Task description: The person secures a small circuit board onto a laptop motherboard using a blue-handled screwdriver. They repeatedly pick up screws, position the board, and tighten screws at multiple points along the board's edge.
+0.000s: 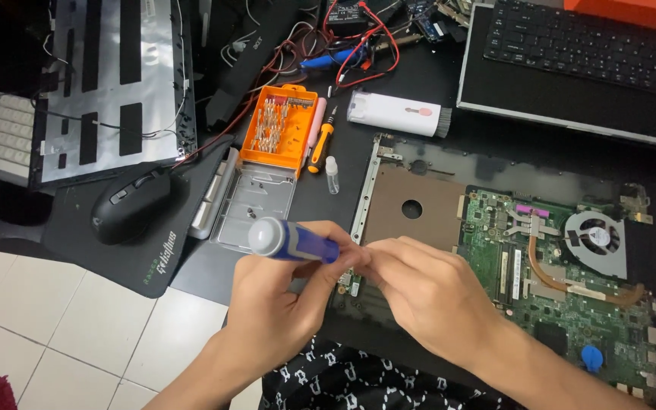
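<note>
Blue and white, a thick screwdriver handle (pixel 291 240) lies across the left hand (pixel 275 304), whose fingers are wrapped tight around it, the pale round cap end pointing left. The right hand (pixel 427 292) meets it at the tip end, thumb and fingertips pinched together there; what they pinch is too small to tell. Both hands hover over the near edge of an opened laptop base (pixel 411 205) on the black table (pixel 419 83).

Just right of the hands sits the green circuit board (pixel 525 281) with a copper heat pipe (pixel 571 281) and a round grey fan (pixel 597 239). Behind the left hand an orange bit case (pixel 279 129) stands open, its clear lid (pixel 256 205) lying flat toward the person. Beside it lie a pink tool (pixel 316 121), a small orange-and-black screwdriver (pixel 322 144) and a tiny clear bottle (pixel 332 175). A white oblong case with a pink oval mark and a grey brush end (pixel 396 112) rests further back.

At left, a black mouse (pixel 130 205) sits on a dark pad bearing green lettering at its near corner (pixel 127 228). A silvery laptop lid panel (pixel 115 83) lies behind it, and a black keyboard (pixel 594 45) at upper right.
</note>
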